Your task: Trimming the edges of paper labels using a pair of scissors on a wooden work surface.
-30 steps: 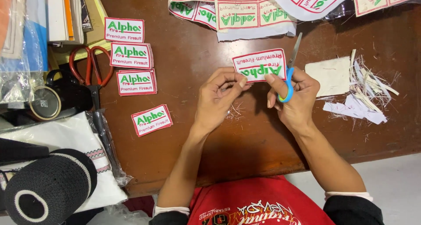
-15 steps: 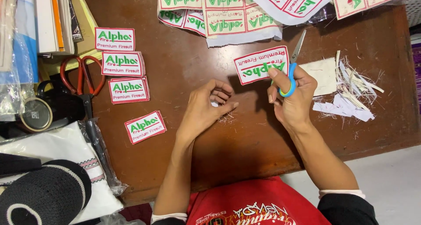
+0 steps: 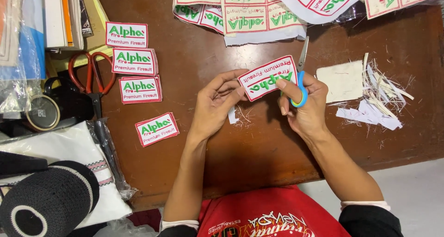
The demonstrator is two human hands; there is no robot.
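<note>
The embroidered patch [image 3: 267, 78], held above the brown table [image 3: 194, 140], was pinched at its edge by the left hand [image 3: 216, 105], now returned from its open resting pose, while the right hand [image 3: 303, 103] gripped blue-handled scissors [image 3: 300, 75]; clean trimming probably required turning the patch, not the blades.

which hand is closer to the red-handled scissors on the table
Left. The left hand is nearer the red-handled scissors, which lie off to its left; the right hand is further right, holding blue-handled scissors.
</note>
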